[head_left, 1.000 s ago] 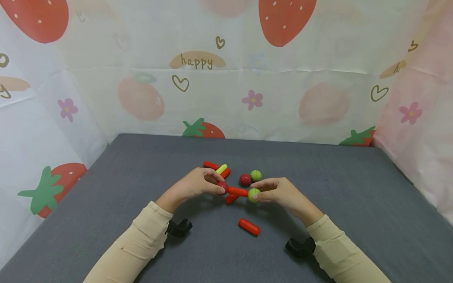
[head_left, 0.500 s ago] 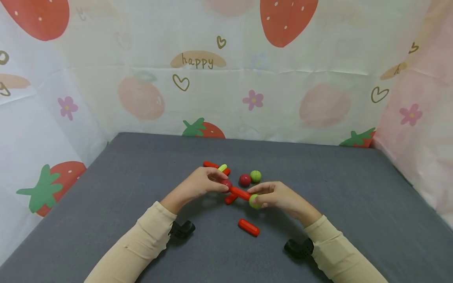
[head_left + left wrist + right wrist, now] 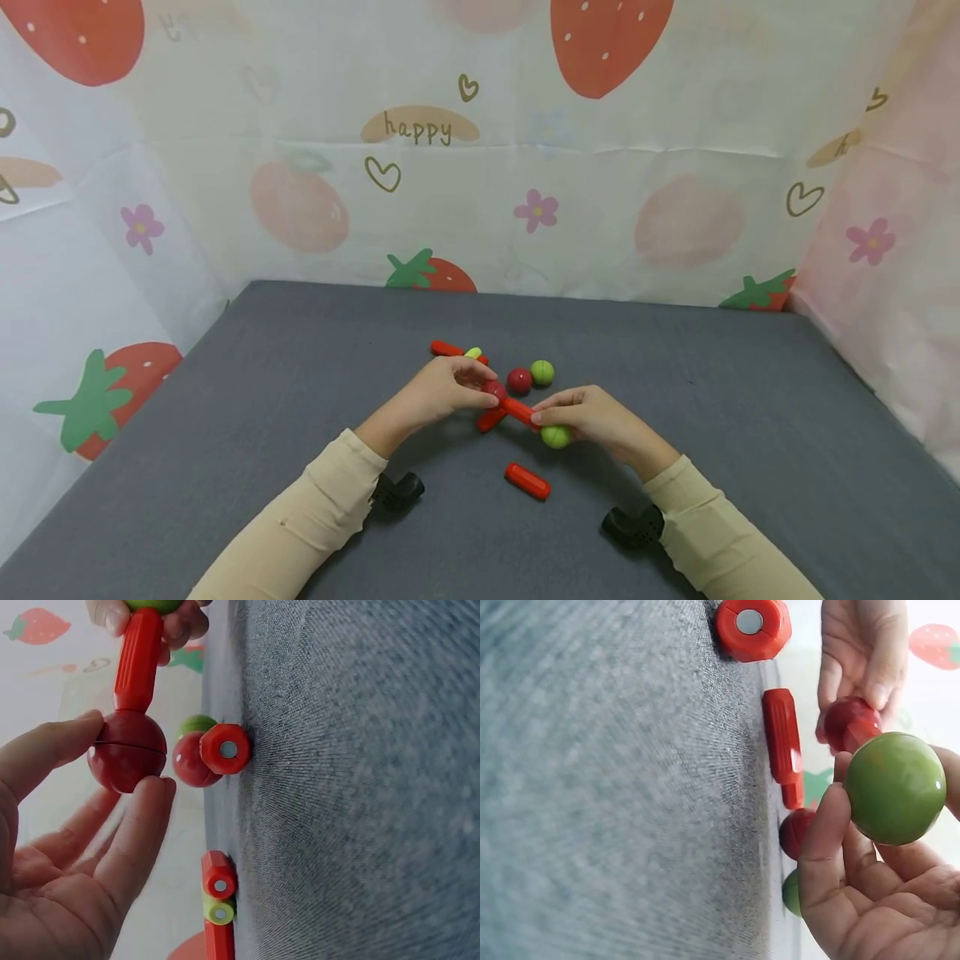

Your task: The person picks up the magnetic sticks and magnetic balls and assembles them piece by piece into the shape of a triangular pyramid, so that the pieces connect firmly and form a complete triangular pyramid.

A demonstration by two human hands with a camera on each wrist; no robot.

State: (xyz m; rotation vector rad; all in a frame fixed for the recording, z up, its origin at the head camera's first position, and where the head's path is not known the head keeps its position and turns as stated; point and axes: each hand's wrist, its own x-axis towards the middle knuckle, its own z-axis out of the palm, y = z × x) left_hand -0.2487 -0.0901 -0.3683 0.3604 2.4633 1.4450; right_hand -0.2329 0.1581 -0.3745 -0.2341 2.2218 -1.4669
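In the head view my left hand [image 3: 435, 396] pinches a dark red ball [image 3: 127, 751] between thumb and fingertips. A red grooved rod [image 3: 520, 412] joins that ball to a green ball [image 3: 897, 788]. My right hand [image 3: 603, 423] pinches the rod by its green-ball end, with the green ball beside its fingers. The joined piece slants down to the right, raised off the grey table [image 3: 360, 542]. Below it lies another red rod [image 3: 489, 421], partly covered. One more red rod [image 3: 528, 482] lies nearer the person.
Behind the hands sit a loose red ball [image 3: 519, 381] and green ball [image 3: 542, 372], close together. Red rods [image 3: 447, 348] and a yellow-green rod [image 3: 472, 352] lie behind my left hand, partly hidden. Rod ends show silvery discs. A printed curtain [image 3: 585, 267] stands along the back.
My left hand has moved right with the red ball, and the joined piece has tilted and shifted right. My right fingers have gone from the green ball onto the rod.
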